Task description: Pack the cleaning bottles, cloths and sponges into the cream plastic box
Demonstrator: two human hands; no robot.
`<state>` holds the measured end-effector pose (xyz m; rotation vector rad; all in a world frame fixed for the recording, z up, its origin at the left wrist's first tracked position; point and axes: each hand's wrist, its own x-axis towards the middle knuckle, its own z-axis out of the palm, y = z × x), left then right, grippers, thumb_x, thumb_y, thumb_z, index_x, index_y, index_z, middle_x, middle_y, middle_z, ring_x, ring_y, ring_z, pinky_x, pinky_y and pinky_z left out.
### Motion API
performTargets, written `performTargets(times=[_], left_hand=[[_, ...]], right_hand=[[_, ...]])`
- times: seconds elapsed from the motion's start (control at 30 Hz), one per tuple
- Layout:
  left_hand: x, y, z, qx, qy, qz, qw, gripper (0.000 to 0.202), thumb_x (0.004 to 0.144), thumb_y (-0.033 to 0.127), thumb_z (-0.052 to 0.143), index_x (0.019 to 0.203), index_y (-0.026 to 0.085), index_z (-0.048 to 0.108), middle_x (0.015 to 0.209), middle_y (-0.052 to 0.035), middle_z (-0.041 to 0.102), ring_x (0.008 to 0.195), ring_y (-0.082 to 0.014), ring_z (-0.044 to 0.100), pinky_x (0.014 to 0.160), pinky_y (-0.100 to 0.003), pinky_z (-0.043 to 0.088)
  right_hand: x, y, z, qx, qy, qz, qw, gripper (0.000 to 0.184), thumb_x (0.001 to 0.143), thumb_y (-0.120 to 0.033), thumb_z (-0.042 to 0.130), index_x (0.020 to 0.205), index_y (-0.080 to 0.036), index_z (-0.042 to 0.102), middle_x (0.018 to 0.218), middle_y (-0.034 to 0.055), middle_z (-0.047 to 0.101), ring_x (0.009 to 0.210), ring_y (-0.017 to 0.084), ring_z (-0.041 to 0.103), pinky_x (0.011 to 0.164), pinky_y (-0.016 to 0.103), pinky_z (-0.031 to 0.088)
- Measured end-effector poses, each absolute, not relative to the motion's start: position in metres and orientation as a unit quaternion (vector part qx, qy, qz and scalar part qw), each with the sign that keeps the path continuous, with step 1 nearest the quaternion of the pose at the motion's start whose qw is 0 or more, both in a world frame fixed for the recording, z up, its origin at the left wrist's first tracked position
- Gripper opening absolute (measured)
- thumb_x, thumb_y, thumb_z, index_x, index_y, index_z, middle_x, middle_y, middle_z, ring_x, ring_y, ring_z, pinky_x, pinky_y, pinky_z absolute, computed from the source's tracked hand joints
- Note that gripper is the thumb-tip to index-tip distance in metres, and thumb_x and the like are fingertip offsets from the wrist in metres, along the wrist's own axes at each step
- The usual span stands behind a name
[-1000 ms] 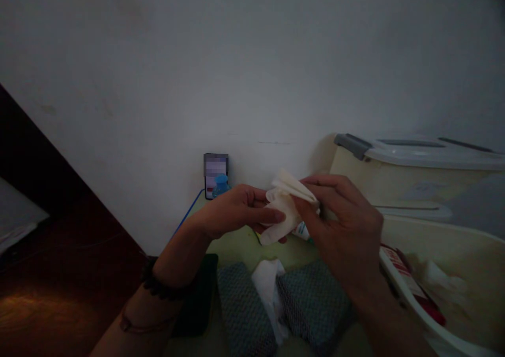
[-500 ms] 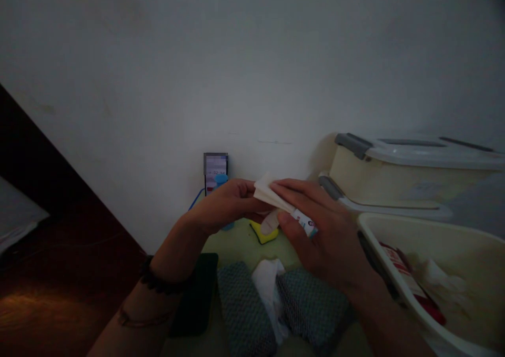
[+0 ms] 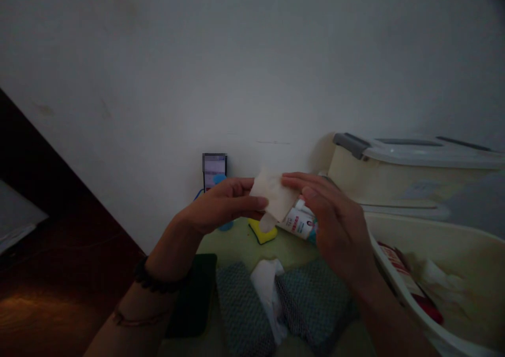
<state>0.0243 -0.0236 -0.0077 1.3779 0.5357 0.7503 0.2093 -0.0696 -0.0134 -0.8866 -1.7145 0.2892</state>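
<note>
My left hand [image 3: 221, 201] pinches a folded piece of thin white tissue [image 3: 276, 194] between thumb and fingers. My right hand [image 3: 335, 215] lies at the tissue's right side, fingers stretched out with their tips on its upper edge and the thumb apart. Under the tissue, near my left thumb, a pale rounded thing [image 3: 267, 223] pokes out; its kind is not clear. Just below my right thumb, a white labelled bottle or tube [image 3: 299, 223] is partly covered by my hand. A yellow sponge [image 3: 263, 232] with a dark side lies on the table below.
A phone [image 3: 215, 167] leans on the wall behind a blue item [image 3: 225, 226]. Grey-green knit cloth [image 3: 315, 299], a crumpled white cloth [image 3: 268, 286] and a dark flat object [image 3: 195, 296] lie nearer. On the right are an open bin [image 3: 473, 230] with a red packet [image 3: 410, 280] and a lidded box [image 3: 394, 180].
The tissue has turned so its flat face shows wider. My right hand has shifted slightly right and its thumb has lifted, so more of the labelled bottle or tube is visible.
</note>
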Motion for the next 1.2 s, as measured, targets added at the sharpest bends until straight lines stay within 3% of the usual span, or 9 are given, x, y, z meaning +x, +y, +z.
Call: performTargets(times=[0.33, 0.53, 0.73, 0.9, 1.07, 1.2], left_hand=[[0.024, -0.023, -0.007, 0.645, 0.209, 0.343, 0.650, 0.018, 0.079, 0.013, 0.064, 0.097, 0.011, 0.067, 0.080, -0.0027, 0.070, 0.070, -0.0093, 0.061, 0.067, -0.019, 0.046], [0.023, -0.022, -0.004, 0.665, 0.212, 0.334, 0.633, 0.020, 0.079, 0.009, 0.062, 0.098, 0.012, 0.068, 0.083, -0.0029, 0.071, 0.077, -0.0111, 0.062, 0.073, -0.021, 0.047], [0.022, -0.025, 0.002, 0.673, 0.251, 0.307, 0.624, 0.020, 0.079, 0.015, 0.063, 0.098, 0.012, 0.064, 0.084, -0.0031, 0.070, 0.077, -0.0120, 0.062, 0.071, -0.022, 0.048], [0.019, -0.023, -0.001, 0.667, 0.291, 0.347, 0.592, 0.035, 0.075, 0.015, 0.067, 0.108, 0.017, 0.055, 0.086, 0.0001, 0.068, 0.072, -0.0099, 0.062, 0.064, -0.021, 0.047], [0.015, -0.018, -0.007, 0.695, 0.302, 0.345, 0.554, 0.021, 0.073, 0.018, 0.070, 0.093, 0.015, 0.062, 0.080, 0.0006, 0.067, 0.073, -0.0095, 0.062, 0.065, -0.020, 0.048], [0.015, -0.017, -0.007, 0.684, 0.318, 0.343, 0.560, 0.019, 0.073, 0.018, 0.071, 0.091, 0.015, 0.064, 0.074, 0.0014, 0.067, 0.069, -0.0088, 0.063, 0.064, -0.020, 0.048]], right_hand=[[0.206, -0.068, -0.016, -0.409, -0.716, 0.120, 0.553, 0.022, 0.087, -0.022, 0.053, 0.105, -0.019, 0.064, 0.110, 0.0066, 0.065, 0.101, 0.017, 0.059, 0.088, 0.033, 0.046], [0.206, -0.065, -0.021, -0.445, -0.649, 0.248, 0.566, 0.029, 0.084, -0.033, 0.058, 0.112, -0.024, 0.058, 0.074, -0.0019, 0.055, 0.068, 0.014, 0.055, 0.060, 0.028, 0.047], [0.208, -0.063, -0.022, -0.467, -0.639, 0.248, 0.559, 0.025, 0.081, -0.032, 0.060, 0.105, -0.023, 0.061, 0.072, -0.0020, 0.053, 0.067, 0.013, 0.054, 0.060, 0.027, 0.046], [0.207, -0.065, -0.021, -0.454, -0.676, 0.288, 0.503, 0.021, 0.083, -0.031, 0.056, 0.101, -0.022, 0.062, 0.071, -0.0014, 0.052, 0.065, 0.013, 0.055, 0.053, 0.024, 0.045], [0.206, -0.063, -0.023, -0.470, -0.682, 0.281, 0.484, 0.021, 0.082, -0.029, 0.056, 0.101, -0.021, 0.059, 0.068, -0.0030, 0.046, 0.061, 0.012, 0.051, 0.043, 0.021, 0.036], [0.207, -0.061, -0.025, -0.475, -0.677, 0.314, 0.468, 0.019, 0.083, -0.033, 0.056, 0.097, -0.021, 0.060, 0.071, -0.0001, 0.053, 0.064, 0.014, 0.054, 0.046, 0.023, 0.039]])
